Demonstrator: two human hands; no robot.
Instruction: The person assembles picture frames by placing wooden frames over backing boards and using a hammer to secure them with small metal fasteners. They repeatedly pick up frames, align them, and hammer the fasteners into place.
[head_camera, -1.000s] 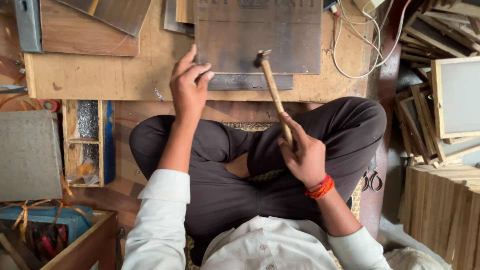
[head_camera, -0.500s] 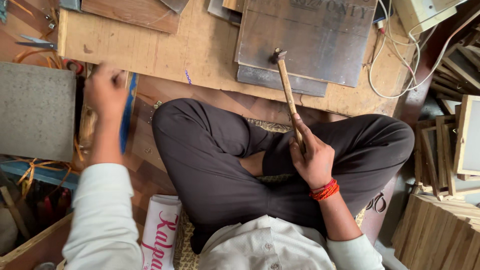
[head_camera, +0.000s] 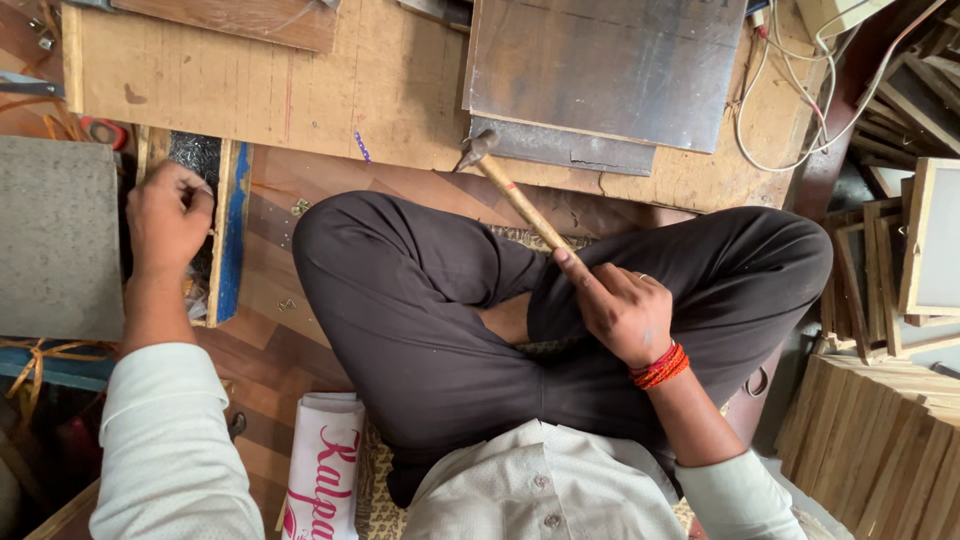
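While seated cross-legged on the floor, hands: working on opposite sides of the lap.
Left hand (head_camera: 165, 215): reaching into a small wooden tray (head_camera: 228, 235) with a blue-painted side, just off the near left edge of the wooden board (head_camera: 330, 100); fingers curled into a pinch over the dark small pieces (head_camera: 193, 155) in the tray; cannot tell whether anything is caught between the fingers.
Right hand (head_camera: 622, 308): resting on the right knee, fingers wrapped shut round the lower end of the hammer's wooden handle, forefinger stretched along it.
Hammer (head_camera: 515, 195): slanting up and left from the right hand; metal head at the near edge of the board, touching or just above the lower metal sheet.
Metal sheets (head_camera: 610, 70): two grey plates stacked on the right half of the board.
White cable (head_camera: 770, 90): looping at the board's right edge.
Wooden frames (head_camera: 900, 260): stacked on the floor well right of the knee.
Grey slab (head_camera: 55, 240): just left of the tray.
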